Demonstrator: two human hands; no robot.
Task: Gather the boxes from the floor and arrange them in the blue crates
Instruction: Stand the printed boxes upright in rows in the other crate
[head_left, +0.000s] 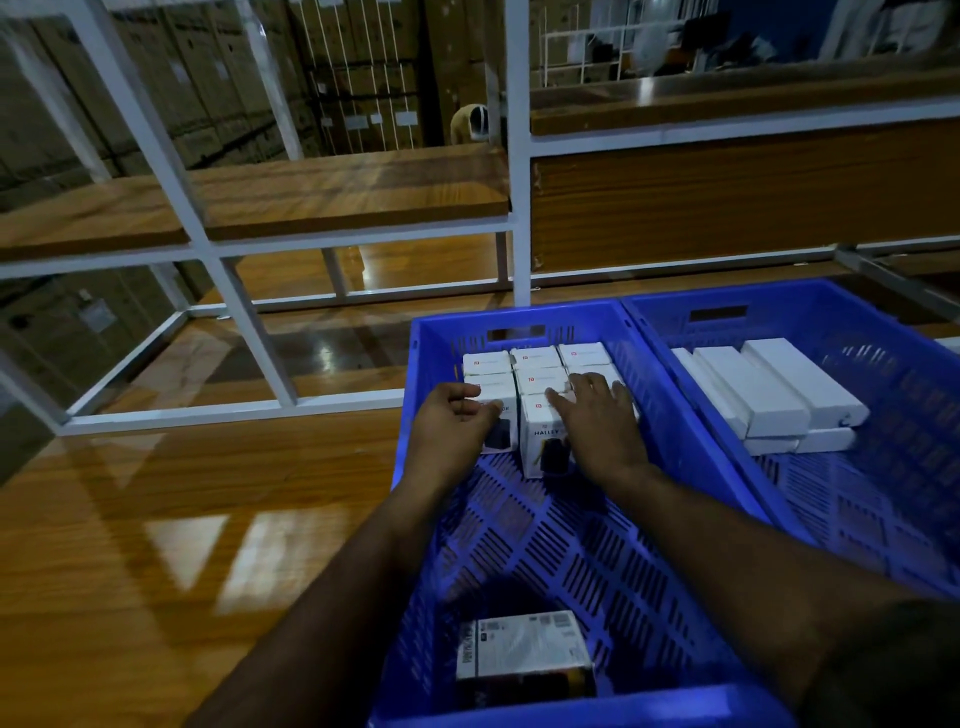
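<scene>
Two blue crates stand side by side on a wooden surface. In the near crate several small white boxes stand packed in rows at the far end. My left hand curls its fingers round the front-left box of that block. My right hand lies flat with straight fingers on top of the front boxes, beside a box marked HALLEY. One more box lies on its side at the crate's near end. The right crate holds several longer white boxes.
A white metal rack with wooden shelves stands behind the crates. The glossy wooden surface stretches to the left. Stacked cartons fill the dim background.
</scene>
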